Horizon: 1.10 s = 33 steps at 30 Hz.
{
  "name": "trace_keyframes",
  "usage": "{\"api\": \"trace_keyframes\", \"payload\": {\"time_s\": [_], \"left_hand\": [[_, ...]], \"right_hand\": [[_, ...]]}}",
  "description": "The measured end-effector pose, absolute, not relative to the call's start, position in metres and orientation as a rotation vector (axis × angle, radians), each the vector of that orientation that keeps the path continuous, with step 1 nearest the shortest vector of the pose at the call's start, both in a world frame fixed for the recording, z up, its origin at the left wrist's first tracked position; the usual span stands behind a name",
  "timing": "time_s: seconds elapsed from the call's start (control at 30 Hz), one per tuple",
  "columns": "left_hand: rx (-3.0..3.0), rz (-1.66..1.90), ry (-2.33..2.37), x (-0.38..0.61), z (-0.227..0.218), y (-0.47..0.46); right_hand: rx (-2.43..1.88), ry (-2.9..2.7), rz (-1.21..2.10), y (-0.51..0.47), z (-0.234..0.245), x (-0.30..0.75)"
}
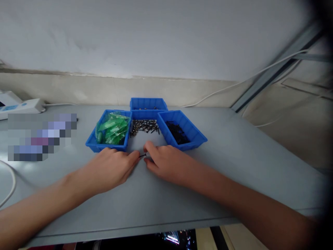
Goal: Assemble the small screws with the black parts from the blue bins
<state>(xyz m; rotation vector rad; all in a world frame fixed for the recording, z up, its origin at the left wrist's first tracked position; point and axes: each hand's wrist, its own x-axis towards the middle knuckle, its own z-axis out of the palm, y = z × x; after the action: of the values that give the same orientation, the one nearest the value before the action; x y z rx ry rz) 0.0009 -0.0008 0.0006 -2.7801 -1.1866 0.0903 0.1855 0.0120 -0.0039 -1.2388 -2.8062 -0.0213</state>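
Between the thumb and fingers of my left hand (111,168) is a small black screw (143,155), its head end sticking out to the right. My right hand (169,161) is just beside it, thumb and index finger apart around the screw's free end; whether they touch it I cannot tell. Behind the hands lies a loose pile of dark and brassy screws (145,126) on the table. A blue bin (90,143) with green plastic packets (113,128) stands to the left. Another blue bin (194,135), holding black screws (177,132), stands to the right.
A third blue bin (148,103) at the back holds some small brassy pieces. A white power strip (23,107) and a blurred-out object (47,137) are at the left of the grey table (234,139). White cables run along the wall. A metal post (260,88) stands at right.
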Motion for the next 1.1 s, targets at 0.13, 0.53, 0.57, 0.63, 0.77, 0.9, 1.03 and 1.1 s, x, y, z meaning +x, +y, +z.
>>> {"api": "trace_keyframes", "payload": {"time_s": [0.13,0.53,0.57,0.63,0.77,0.9,1.03,1.1], "left_hand": [[-2.78,0.138,-1.198,0.0009,0.0011,-0.0004],[-2.782,0.201,-1.256,0.0003,0.0003,0.0002],[-2.789,0.204,-1.254,0.0004,0.0005,0.0001],[-2.798,0.209,-1.246,0.0008,0.001,-0.0001],[-2.821,0.191,-1.219,0.0005,0.0003,0.0002],[-2.815,0.174,-1.211,-0.0007,-0.0014,0.0012],[-2.806,0.137,-1.21,0.0007,-0.0002,0.0003],[-2.793,0.114,-1.217,0.0022,0.001,-0.0007]], "right_hand": [[-1.239,-2.797,-0.038,0.0121,-0.0056,0.1854],[-1.102,-2.805,-0.059,0.0112,-0.0003,0.1846],[-1.097,-2.803,-0.051,0.0107,0.0008,0.1843],[-1.073,-2.805,-0.036,0.0099,0.0022,0.1837],[-1.021,-2.795,-0.017,0.0094,0.0018,0.1836],[-1.005,-2.795,-0.031,0.0099,0.0008,0.1846],[-1.045,-2.804,-0.074,0.0106,0.0007,0.1862],[-1.073,-2.816,-0.103,0.0109,0.0,0.1869]]}}
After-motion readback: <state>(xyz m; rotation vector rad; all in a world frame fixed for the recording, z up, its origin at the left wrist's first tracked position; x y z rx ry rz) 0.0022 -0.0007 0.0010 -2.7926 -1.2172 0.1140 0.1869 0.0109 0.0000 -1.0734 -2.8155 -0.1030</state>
